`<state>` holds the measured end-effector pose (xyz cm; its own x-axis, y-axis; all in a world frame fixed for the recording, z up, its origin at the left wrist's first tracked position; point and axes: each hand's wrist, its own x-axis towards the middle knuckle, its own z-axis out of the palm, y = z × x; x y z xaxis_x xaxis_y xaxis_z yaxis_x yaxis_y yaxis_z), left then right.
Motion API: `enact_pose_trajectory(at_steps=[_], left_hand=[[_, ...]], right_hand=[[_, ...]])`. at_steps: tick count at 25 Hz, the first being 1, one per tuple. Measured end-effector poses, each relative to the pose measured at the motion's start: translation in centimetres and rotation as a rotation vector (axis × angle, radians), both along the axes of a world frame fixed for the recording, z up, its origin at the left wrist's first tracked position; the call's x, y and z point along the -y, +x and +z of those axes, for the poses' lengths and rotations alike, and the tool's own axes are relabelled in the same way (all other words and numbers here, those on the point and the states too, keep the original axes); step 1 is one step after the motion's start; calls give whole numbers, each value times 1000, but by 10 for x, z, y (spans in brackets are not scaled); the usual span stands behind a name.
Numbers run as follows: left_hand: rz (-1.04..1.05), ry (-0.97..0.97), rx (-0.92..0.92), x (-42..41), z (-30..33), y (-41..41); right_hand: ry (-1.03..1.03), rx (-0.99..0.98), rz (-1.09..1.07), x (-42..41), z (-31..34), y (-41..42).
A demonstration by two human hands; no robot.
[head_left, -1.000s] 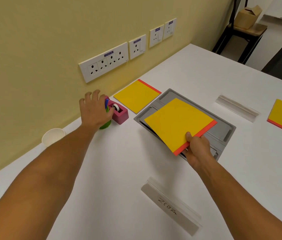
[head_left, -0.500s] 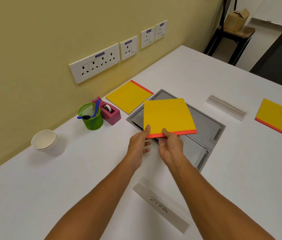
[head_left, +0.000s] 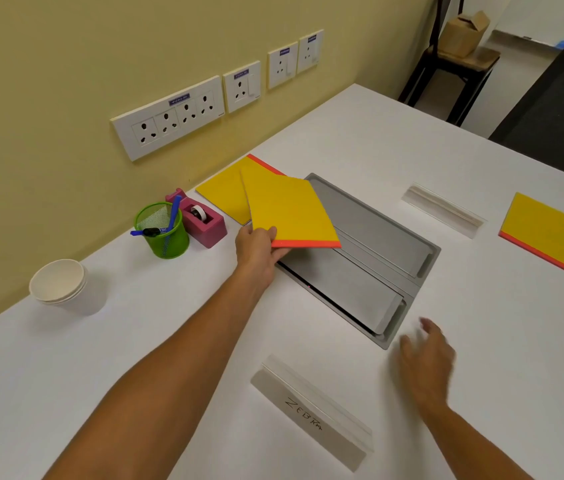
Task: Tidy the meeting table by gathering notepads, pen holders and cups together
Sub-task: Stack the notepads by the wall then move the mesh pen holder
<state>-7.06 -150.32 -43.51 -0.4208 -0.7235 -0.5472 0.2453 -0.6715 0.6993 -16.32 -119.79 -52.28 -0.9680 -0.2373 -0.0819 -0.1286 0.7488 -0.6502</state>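
Pinching a yellow notepad [head_left: 287, 209] by its near corner, the left hand [head_left: 256, 252] holds it over another pad [head_left: 223, 194] by the pen holder [head_left: 162, 230] and cups [head_left: 60, 285], right hand [head_left: 426, 358] loosely spread, one notepad [head_left: 543, 232] still apart.

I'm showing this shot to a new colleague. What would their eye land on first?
Probably the yellow square notepad with an orange edge, held by the left hand above another yellow notepad near the wall. Next, the green mesh pen holder beside a pink tape dispenser, and the stacked white paper cups at far left.
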Motion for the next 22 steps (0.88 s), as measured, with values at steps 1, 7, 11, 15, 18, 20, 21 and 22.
enact_pose_trajectory(at_steps=[1, 7, 11, 15, 18, 20, 21, 22], left_hand=[[32, 19, -34, 7, 2, -6], [221, 47, -175, 37, 9, -63], [329, -5, -139, 49, -2, -104], [293, 22, -135, 54, -21, -121], [321, 48, -171, 56, -38, -128], [221, -23, -69, 51, -47, -129], [145, -128, 66, 48, -52, -127], [82, -303, 260, 44, -58, -124]], right_hand=[[107, -83, -27, -25, -13, 1], [338, -322, 77, -70, -44, 16], [349, -352, 75, -68, -47, 14], [341, -393, 80, -73, -57, 10], [342, -434, 68, -74, -66, 7], [342, -436, 77, -74, -66, 7], [344, -433, 81, -75, -66, 7], [348, -423, 80, -76, -64, 8]])
